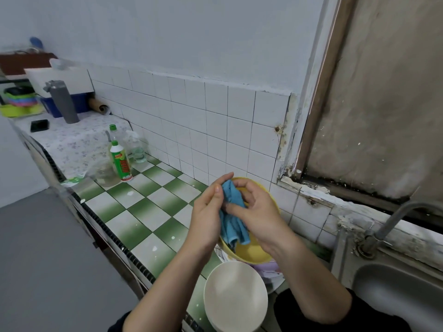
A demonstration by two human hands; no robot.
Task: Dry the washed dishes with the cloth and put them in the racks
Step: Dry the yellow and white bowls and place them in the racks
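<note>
Watching the feed, I see the right hand (pixel 255 212) with its grip curled round the blue cloth (pixel 233 212), fingers bunched into the fabric. The left hand (pixel 206 212) lies against the other side, fingers mostly straight and thumb alongside, so the cloth's sandwiched between the two around mid-frame. The loose end hangs down over the yellow bowl (pixel 251 256), which sits tilted right under the hands on top of a lilac plate (pixel 269 267).

Just below that, near the bottom edge, there's a white dish (pixel 236 298); can't tell if it's face up or down tbh. All of it sits on the green-and-white checkered counter (pixel 148 212). The steel sink (pixel 395 295) is at lower right, with the tap (pixel 393 219) above it.

Further out, left of centre, a green-capped detergent bottle (pixel 119 161) stands just beside a glass jar (pixel 105 173). A grey flask (pixel 64 101) stands in the upper left.
</note>
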